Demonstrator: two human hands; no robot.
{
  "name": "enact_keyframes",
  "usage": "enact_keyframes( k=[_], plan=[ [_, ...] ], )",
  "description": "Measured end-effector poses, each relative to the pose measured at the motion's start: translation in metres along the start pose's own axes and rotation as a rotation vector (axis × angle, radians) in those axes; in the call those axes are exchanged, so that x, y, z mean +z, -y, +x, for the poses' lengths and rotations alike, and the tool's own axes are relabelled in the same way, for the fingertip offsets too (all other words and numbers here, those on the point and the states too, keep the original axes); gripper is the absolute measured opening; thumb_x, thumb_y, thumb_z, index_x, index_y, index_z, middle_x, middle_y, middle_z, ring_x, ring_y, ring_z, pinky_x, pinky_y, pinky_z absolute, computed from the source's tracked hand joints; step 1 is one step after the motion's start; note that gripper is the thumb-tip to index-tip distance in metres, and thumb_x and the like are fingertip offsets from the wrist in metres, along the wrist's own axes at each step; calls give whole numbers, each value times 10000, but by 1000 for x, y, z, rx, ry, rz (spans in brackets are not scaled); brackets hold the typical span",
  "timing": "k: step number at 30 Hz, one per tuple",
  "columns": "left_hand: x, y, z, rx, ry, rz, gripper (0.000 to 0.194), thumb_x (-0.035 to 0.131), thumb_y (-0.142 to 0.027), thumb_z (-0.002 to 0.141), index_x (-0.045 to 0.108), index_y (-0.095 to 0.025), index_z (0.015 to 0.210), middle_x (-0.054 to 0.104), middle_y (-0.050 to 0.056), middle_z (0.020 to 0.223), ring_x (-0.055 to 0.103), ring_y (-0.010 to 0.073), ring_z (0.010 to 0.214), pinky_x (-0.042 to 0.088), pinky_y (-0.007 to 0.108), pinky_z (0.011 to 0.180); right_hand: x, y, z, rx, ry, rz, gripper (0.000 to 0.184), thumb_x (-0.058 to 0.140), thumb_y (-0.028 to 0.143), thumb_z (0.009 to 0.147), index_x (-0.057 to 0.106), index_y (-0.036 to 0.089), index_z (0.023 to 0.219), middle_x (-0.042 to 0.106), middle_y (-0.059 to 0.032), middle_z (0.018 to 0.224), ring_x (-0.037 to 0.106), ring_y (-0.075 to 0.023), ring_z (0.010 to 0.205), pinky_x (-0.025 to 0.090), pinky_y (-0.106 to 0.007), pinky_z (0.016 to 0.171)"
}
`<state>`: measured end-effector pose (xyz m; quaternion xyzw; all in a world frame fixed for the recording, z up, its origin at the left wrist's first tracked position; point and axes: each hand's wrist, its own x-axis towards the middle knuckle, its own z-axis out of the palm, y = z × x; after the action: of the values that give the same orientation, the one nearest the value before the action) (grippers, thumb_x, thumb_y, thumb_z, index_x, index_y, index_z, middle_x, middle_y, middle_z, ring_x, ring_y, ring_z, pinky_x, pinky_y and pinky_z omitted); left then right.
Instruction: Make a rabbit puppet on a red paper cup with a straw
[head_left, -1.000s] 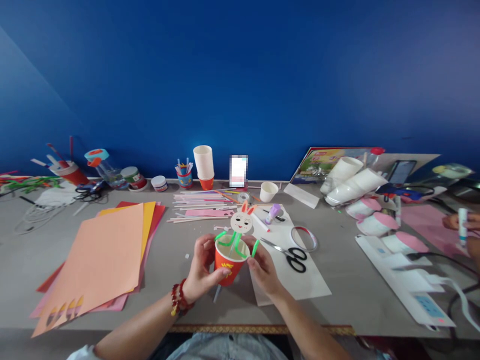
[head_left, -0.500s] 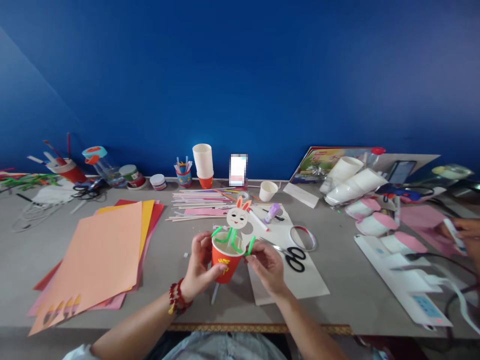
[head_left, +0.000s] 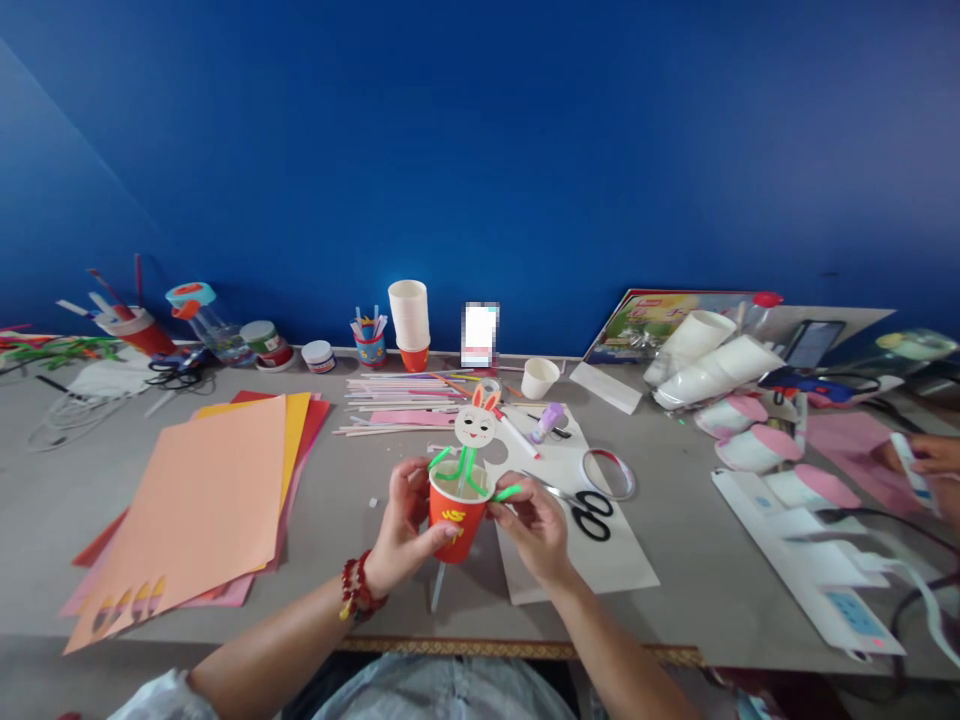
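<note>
Left hand (head_left: pixel 407 528) fingers clasp red cup (head_left: pixel 452 532), rabbit figure (head_left: pixel 475 427) above them. Right hand (head_left: pixel 537 528) fingers touch green strip (head_left: pixel 508 493), pinch unclear. Grey table (head_left: pixel 337 520) below fingers, blue wall (head_left: pixel 480 150) beyond.

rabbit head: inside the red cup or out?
Out: the rabbit head shows whole, above the red cup.

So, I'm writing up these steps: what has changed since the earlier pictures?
The green strip at the right rim of the red paper cup swung from near upright to nearly level, pointing outward beside the right hand. Farther right, the white marker in another person's hand went from upright to tilted. The left hand still holds the cup, and the black-handled metal scissors stayed on the white paper.
</note>
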<state>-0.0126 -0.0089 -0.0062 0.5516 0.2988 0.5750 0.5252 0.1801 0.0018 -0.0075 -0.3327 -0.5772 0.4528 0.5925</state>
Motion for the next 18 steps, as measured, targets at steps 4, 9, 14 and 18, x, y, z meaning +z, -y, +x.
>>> enact_keyframes(
  k=[4, 9, 14, 18],
  plan=[
    [1, -2, 2, 11, -7, -15, 659, 772, -328, 790, 349, -302, 1295, 547, 120, 1309, 599, 269, 1132, 517, 378, 904, 1, 2, 2, 51, -15, 55, 146, 720, 263, 840, 601, 219, 768, 589, -13, 742, 577, -154, 659, 486, -276, 580],
    [1, -1, 1, 1, 19, -15, 668, 765, -296, 798, 333, -306, 1307, 534, 113, 1315, 600, 251, 1118, 510, 361, 903, 1, 1, 3, 44, 1, 59, 164, 725, 254, 838, 602, 206, 741, 596, -15, 735, 577, -147, 663, 484, -263, 577],
    [-2, -4, 3, 8, 12, -16, 683, 756, -298, 804, 311, -305, 1323, 544, 108, 1297, 615, 242, 1078, 513, 351, 879, -1, 2, 3, 10, 12, 92, 118, 729, 264, 839, 631, 207, 804, 614, -15, 779, 590, -135, 658, 499, -252, 573],
    [-2, -7, 4, 10, 19, -19, 651, 749, -280, 810, 327, -310, 1305, 561, 94, 1269, 618, 232, 1073, 511, 344, 881, 0, 7, 3, 61, -60, 97, 122, 691, 325, 876, 643, 216, 903, 624, -13, 818, 607, -127, 635, 511, -253, 572]
  ],
)
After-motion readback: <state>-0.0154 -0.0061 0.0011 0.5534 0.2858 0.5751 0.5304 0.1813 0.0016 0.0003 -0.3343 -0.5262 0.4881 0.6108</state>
